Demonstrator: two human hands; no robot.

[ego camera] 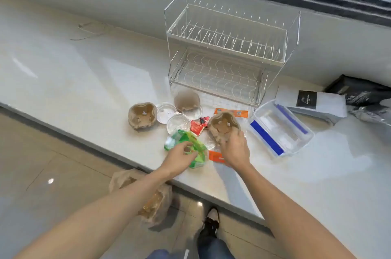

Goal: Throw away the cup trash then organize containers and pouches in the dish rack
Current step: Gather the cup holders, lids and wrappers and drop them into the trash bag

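A clear two-tier dish rack (227, 51) stands on the white counter with both tiers bare. In front of it lie brown pulp cup holders (142, 116) (187, 100), clear plastic lids (177, 123), a red pouch (197, 126) and orange pouches (231, 112). My right hand (233, 148) is shut on a third brown cup holder (223, 126), holding it tilted just above the counter. My left hand (182, 157) grips a green pouch (190, 146) near the counter's front edge. An orange pouch (215, 156) lies between my hands.
A clear lidded container with blue clips (279, 129) sits right of the pile. A white bag with a black label (311, 102) and dark packaging (364, 93) lie at far right. A brown paper bag (146, 199) stands on the floor below the counter edge.
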